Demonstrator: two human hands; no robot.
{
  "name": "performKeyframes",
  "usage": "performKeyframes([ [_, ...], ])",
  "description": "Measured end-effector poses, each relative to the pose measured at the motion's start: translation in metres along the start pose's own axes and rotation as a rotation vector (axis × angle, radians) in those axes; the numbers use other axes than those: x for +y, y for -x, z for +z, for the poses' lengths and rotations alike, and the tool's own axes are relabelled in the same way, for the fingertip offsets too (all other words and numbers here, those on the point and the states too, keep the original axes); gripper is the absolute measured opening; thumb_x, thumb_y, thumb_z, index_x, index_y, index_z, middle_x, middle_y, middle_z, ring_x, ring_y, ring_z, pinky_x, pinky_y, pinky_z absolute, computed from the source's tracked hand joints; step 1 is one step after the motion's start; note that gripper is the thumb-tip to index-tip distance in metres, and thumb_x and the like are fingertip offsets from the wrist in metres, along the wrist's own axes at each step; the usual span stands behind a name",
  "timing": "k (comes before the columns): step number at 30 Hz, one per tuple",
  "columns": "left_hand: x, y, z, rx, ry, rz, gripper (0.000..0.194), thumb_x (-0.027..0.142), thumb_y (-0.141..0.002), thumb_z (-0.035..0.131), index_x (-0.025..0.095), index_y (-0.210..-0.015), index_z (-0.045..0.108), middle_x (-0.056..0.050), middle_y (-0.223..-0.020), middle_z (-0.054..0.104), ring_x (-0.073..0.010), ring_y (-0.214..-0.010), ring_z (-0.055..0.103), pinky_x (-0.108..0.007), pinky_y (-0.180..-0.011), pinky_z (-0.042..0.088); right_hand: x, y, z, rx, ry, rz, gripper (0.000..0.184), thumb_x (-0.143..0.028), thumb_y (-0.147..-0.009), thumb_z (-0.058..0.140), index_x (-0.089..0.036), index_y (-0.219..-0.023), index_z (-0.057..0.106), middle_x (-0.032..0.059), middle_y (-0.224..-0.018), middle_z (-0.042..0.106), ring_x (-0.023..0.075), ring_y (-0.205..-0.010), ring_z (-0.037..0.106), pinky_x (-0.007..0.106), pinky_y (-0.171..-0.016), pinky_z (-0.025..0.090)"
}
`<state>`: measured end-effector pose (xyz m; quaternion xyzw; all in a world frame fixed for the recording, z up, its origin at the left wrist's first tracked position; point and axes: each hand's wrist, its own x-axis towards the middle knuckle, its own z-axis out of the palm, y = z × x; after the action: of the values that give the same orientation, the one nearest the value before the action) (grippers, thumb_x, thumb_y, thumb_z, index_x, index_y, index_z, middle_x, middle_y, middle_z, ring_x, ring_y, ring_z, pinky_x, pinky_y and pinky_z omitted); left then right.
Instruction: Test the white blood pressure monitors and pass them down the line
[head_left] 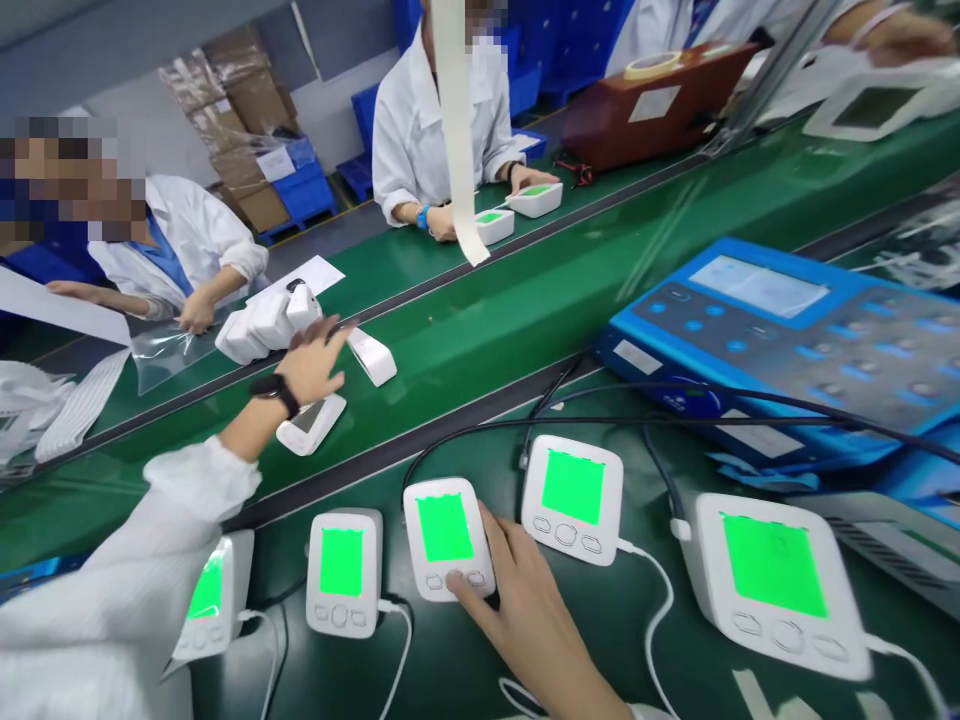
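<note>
My right hand point(525, 595) grips the right side of a white blood pressure monitor point(445, 530) with a lit green screen. Its thumb lies on the buttons below the screen. My left hand point(311, 368), with a dark band on the wrist, reaches over the green conveyor with fingers spread. Just beyond its fingertips lies a white monitor point(373, 357), and another point(312, 424) with a dark screen rests under the wrist. Lit monitors stand on both sides of the one I grip: one at the left point(343, 572), one at the right point(572, 498), and a larger-looking one point(780, 585) farther right.
A blue tester point(750, 340) with a display stands at the right, trailing black cables. White cords run from the monitors. Across the conveyor point(525, 290), a person in a white coat point(405, 130) handles two lit monitors; another point(191, 235) sits near stacked white units point(259, 325).
</note>
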<state>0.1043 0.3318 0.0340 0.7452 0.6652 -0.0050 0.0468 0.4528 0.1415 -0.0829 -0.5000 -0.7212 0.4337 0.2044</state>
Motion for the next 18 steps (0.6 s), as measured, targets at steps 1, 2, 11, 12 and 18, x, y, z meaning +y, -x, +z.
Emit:
performKeyframes([
  [1, 0.012, -0.014, -0.002, -0.001, -0.032, 0.065, 0.083, 0.014, -0.081, 0.060, 0.022, -0.160, 0.034, -0.013, -0.173, 0.021, -0.0362, -0.160, 0.008, -0.056, -0.126, 0.003, 0.000, 0.001, 0.003, 0.000, 0.001, 0.015, 0.064, -0.045, -0.101, 0.052, -0.030, -0.158, 0.029, 0.0147, -0.139, 0.053, 0.0385, -0.128, 0.054, 0.061, -0.106, 0.050],
  [2, 0.025, -0.028, -0.001, -0.023, -0.078, 0.125, 0.082, 0.007, -0.079, 0.059, 0.022, -0.157, 0.039, -0.012, -0.172, 0.024, -0.0357, -0.160, 0.008, -0.057, -0.125, 0.000, 0.001, 0.002, 0.005, 0.001, 0.001, 0.033, 0.065, -0.046, -0.101, 0.053, -0.031, -0.158, 0.027, 0.0143, -0.138, 0.052, 0.0387, -0.126, 0.055, 0.062, -0.105, 0.050],
  [11, 0.069, -0.013, -0.017, 0.022, 0.037, -0.033, 0.046, 0.038, -0.078, 0.082, 0.015, -0.113, 0.062, -0.016, -0.112, 0.072, -0.0366, -0.106, 0.068, -0.047, -0.096, 0.049, 0.001, -0.001, 0.006, 0.024, -0.018, 0.047, 0.069, -0.049, -0.097, 0.056, -0.028, -0.157, 0.030, 0.0135, -0.136, 0.050, 0.0386, -0.125, 0.054, 0.059, -0.103, 0.049],
  [12, 0.071, 0.014, -0.025, 0.076, 0.084, -0.062, 0.051, 0.046, -0.080, 0.080, 0.015, -0.114, 0.061, -0.015, -0.111, 0.072, -0.0351, -0.103, 0.068, -0.045, -0.093, 0.051, 0.002, -0.001, 0.006, 0.035, -0.011, 0.034, 0.068, -0.049, -0.097, 0.056, -0.027, -0.157, 0.032, 0.0134, -0.135, 0.051, 0.0385, -0.124, 0.054, 0.059, -0.104, 0.048],
  [18, 0.109, 0.255, -0.004, 0.515, 1.432, -0.575, 0.055, 0.056, -0.072, 0.086, 0.020, -0.111, 0.070, -0.007, -0.104, 0.078, -0.0288, -0.098, 0.074, -0.033, -0.080, 0.060, 0.013, 0.001, 0.012, 0.076, 0.053, -0.036, 0.069, -0.056, -0.098, 0.050, -0.025, -0.157, 0.033, 0.0138, -0.130, 0.052, 0.0383, -0.120, 0.055, 0.056, -0.099, 0.050],
])
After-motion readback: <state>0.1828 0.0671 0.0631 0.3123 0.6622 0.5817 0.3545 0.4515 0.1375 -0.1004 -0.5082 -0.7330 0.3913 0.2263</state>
